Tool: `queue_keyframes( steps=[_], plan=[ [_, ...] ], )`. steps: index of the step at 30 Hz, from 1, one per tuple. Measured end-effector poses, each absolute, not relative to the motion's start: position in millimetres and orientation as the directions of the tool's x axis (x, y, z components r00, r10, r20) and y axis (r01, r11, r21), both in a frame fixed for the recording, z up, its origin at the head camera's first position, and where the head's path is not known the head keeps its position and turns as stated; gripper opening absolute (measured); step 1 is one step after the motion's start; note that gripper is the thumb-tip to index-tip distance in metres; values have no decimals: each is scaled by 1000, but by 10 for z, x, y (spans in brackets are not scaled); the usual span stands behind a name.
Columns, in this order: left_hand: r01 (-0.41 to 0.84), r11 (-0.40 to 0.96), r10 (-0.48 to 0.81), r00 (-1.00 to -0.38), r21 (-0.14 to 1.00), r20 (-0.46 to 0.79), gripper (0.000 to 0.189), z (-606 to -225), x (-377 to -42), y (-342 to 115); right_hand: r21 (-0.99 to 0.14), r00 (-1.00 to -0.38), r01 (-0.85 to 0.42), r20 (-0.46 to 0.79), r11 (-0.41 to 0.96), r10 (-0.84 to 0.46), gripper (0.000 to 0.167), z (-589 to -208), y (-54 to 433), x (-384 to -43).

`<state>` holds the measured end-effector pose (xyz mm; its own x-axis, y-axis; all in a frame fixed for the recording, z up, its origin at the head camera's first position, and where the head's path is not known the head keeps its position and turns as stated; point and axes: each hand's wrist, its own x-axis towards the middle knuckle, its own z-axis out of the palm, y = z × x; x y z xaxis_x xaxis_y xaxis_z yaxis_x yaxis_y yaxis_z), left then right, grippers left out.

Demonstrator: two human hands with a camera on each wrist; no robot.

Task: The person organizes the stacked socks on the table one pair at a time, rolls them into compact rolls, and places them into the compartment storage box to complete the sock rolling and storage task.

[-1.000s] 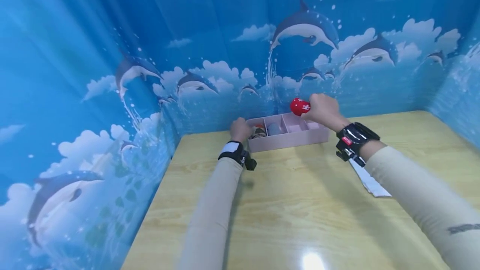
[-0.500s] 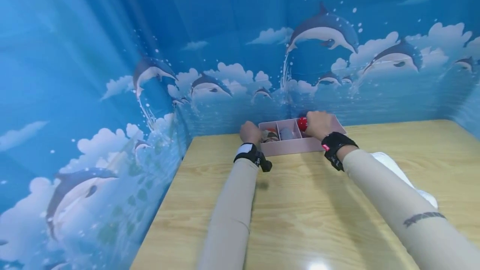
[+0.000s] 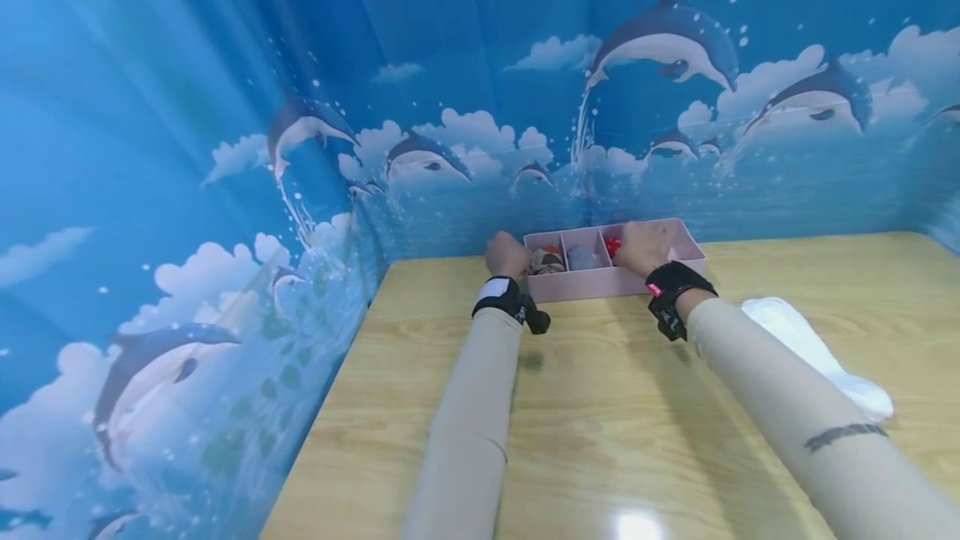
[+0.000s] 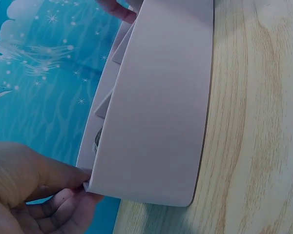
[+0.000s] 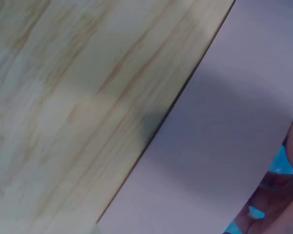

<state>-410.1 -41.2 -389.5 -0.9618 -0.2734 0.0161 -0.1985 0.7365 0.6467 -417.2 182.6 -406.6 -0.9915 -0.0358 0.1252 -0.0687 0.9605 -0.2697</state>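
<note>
A long pink divided box (image 3: 585, 284) stands at the back of the table against the curtain. My left hand (image 3: 506, 255) pinches the rim at its left end; in the left wrist view the thumb and fingers (image 4: 63, 176) close on that corner. Inside the third compartment from the left, my right hand (image 3: 643, 248) holds a red rolled sock (image 3: 612, 247) with white specks, mostly hidden by the hand. A patterned brown and orange bundle (image 3: 547, 261) lies in the leftmost compartment. Beside it, a grey-blue bundle (image 3: 581, 257) fills part of the second.
A white sock (image 3: 813, 348) lies flat on the wooden table (image 3: 585, 415), partly behind my right forearm. The blue dolphin curtain (image 3: 465, 40) rises directly behind the box and along the left side of the table.
My right hand has brought the red sock down from above the box into the third compartment. The left hand has stayed on the box's left end. The head view has shifted slightly.
</note>
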Motion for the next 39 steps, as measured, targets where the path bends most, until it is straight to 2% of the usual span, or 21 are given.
queue_keyframes(
  steps=[12,17,23,27,29,32,34,36,39],
  plan=[
    [-222,718,-287,-958,660,-10,25,-3879,-4106,-441,-411,-986,-166,70,897,-151,34,-4077,1954,-4147],
    [-203,717,-277,-961,667,5,20,-3864,-4060,-434,-364,-994,-106,53,926,-92,31,-4070,1893,-4154],
    [-196,715,-271,-963,671,8,24,-3883,-4050,-432,-333,-1000,-12,20,943,-5,28,-4084,1808,-4178],
    [-197,718,-263,-965,667,-2,29,-3901,-4064,-434,-298,-993,-54,-89,953,-84,33,-3995,1887,-4168],
    [-199,721,-261,-965,664,-6,32,-3908,-4070,-434,-332,-971,-101,-171,938,-165,32,-3914,1943,-4161],
    [-201,721,-262,-965,663,-7,33,-3911,-4076,-436,-479,-929,-104,-266,871,-257,20,-3819,2005,-4166],
    [-202,723,-269,-963,661,0,32,-3911,-4079,-438,-556,-919,-112,-258,824,-299,18,-3796,2024,-4163],
    [-203,724,-275,-962,659,6,31,-3910,-4081,-439,-581,-932,-131,-204,803,-299,17,-3816,2027,-4160],
    [-202,725,-275,-961,658,9,29,-3907,-4083,-443,-535,-960,-175,-94,827,-264,24,-3881,2003,-4151]
  ],
)
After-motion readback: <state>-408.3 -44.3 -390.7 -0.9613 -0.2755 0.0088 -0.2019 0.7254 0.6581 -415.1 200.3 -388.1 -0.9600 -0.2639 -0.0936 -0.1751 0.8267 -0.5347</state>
